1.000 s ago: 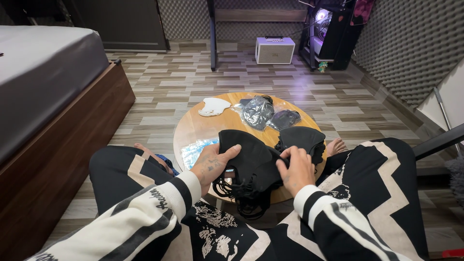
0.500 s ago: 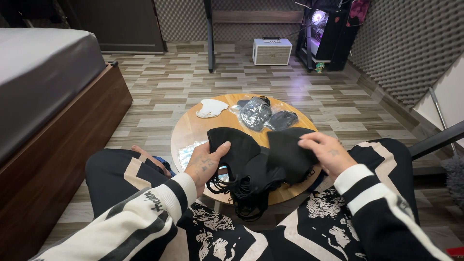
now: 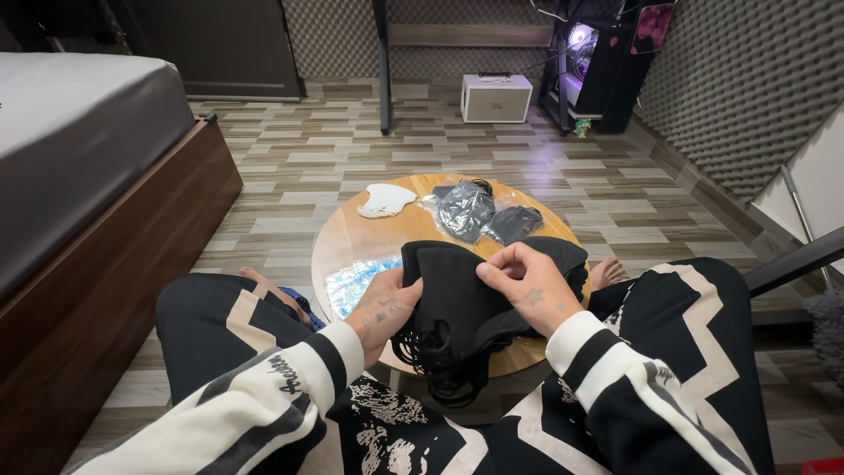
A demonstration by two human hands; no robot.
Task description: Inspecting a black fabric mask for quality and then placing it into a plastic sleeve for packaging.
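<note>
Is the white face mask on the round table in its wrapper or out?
Out: the white mask lies bare on the wooden table.

On the round wooden worktop [image 3: 352,242] in front of you, two clear plastic packets [image 3: 464,209] holding dark contents lie side by side at the far edge, the larger one crinkled and shiny, the smaller [image 3: 514,223] just to its right. Nearer your left knee, an empty clear wrapper [image 3: 359,283] with a bluish sheen lies flat at the worktop's left edge. Across the floor, at the far wall, a glowing panel [image 3: 580,37] shines violet-white inside a dark upright case; what it shows is too small to tell. No labels or signs can be made out.
</note>
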